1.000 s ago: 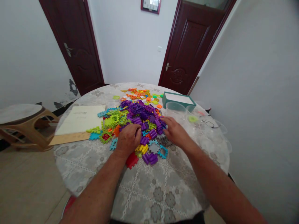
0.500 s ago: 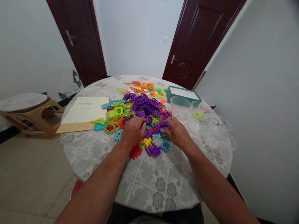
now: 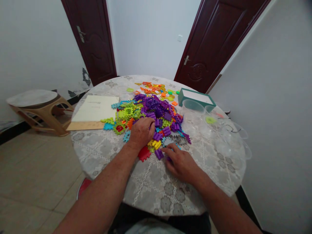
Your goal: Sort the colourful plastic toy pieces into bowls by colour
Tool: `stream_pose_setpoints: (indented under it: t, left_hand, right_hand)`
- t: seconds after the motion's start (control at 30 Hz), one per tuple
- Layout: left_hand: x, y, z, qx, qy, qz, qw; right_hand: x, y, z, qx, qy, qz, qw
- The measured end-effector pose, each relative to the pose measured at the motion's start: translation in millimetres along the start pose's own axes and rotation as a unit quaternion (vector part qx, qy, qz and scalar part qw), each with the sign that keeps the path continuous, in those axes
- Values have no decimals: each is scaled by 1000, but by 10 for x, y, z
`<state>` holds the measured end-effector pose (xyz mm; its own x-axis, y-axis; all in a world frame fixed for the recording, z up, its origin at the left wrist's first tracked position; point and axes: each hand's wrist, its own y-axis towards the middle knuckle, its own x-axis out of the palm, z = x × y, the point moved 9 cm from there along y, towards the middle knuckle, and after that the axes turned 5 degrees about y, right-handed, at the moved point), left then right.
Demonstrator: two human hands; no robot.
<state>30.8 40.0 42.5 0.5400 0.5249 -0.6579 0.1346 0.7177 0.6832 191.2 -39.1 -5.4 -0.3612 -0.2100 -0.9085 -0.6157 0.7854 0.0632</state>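
Observation:
A heap of plastic interlocking building pieces [image 3: 156,109] in purple, lime green, blue and orange lies before me. My left hand [image 3: 142,131] is curled at the heap's near side, with a bit of purple showing at its fingers; most of what it holds is hidden. At the near edge of the heap, my right hand [image 3: 179,161] has its thumb and index finger apart around a purple piece partly hidden beneath them. Another purple ribbed piece [image 3: 159,154] lies just left of its index finger. Close by are yellow pieces [image 3: 156,144] and a red toothed piece [image 3: 144,153].
An open notebook [image 3: 96,110] lies on the left of the round patterned tablecloth [image 3: 146,185]. To the right stand a green box [image 3: 196,97] and several clear plastic containers [image 3: 193,107]. Orange and yellow pieces [image 3: 154,87] lie behind the heap. A stool [image 3: 36,107] is beyond the table.
My right hand has moved from the heap's right side toward me, down to the purple pieces at the near edge. My left hand stays at the heap. The view has shifted slightly.

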Motion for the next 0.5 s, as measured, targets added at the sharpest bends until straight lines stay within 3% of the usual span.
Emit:
stream_pose_setpoints:
  t: [0.13, 0.23, 0.5]
  left_hand:
    - [-22, 0, -20, -4, -2, 20, 1000]
    - [-51, 1, -37, -3, -4, 39, 999]
    - [-131, 27, -155, -38, 1, 57, 998]
  right_hand:
    - [-172, -58, 95, -20, 103, 115, 988]
    - [-185, -47, 88, -13, 114, 155, 981]
    - [188, 147, -90, 104, -24, 64, 992]
